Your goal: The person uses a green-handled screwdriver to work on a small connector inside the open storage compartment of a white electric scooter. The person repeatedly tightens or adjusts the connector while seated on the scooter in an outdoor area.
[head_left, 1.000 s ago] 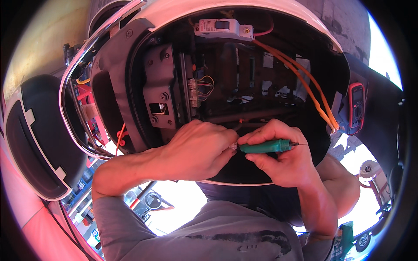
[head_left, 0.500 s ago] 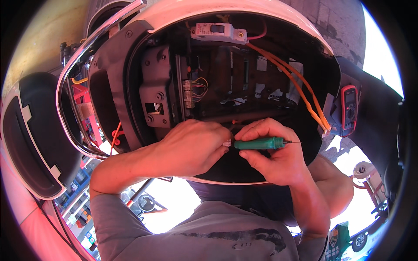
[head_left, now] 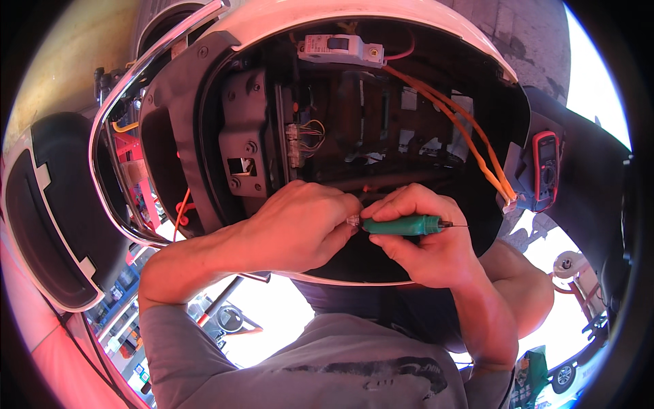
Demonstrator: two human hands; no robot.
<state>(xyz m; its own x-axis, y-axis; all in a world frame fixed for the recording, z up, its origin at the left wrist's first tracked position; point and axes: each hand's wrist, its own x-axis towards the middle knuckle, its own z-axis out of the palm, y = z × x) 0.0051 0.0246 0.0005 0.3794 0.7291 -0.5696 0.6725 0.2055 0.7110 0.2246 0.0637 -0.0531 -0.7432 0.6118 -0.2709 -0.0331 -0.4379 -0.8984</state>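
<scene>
My left hand point(head_left: 306, 225) is closed in a pinch on a small pale connector point(head_left: 353, 221) near the front of the open dark compartment point(head_left: 347, 116). Just right of it, my right hand point(head_left: 429, 245) grips a green-handled tool point(head_left: 398, 225), whose left end meets the connector; a thin metal pin sticks out of its right end. Behind my hands, a wired connector block point(head_left: 294, 144) is fixed beside a grey metal bracket point(head_left: 238, 116). Higher up is a white circuit breaker point(head_left: 340, 49) with thick orange wires point(head_left: 477, 136) running to the right.
A red-and-black multimeter point(head_left: 546, 170) rests right of the compartment. A chrome rail point(head_left: 105, 123) curves round the left side, beside a black padded piece point(head_left: 75, 204). A vehicle wheel point(head_left: 563, 378) shows at lower right.
The scene has shifted left in the view since a second ago. The tool's left end has closed the small gap to the connector seen half a second ago. Both hands keep their grips.
</scene>
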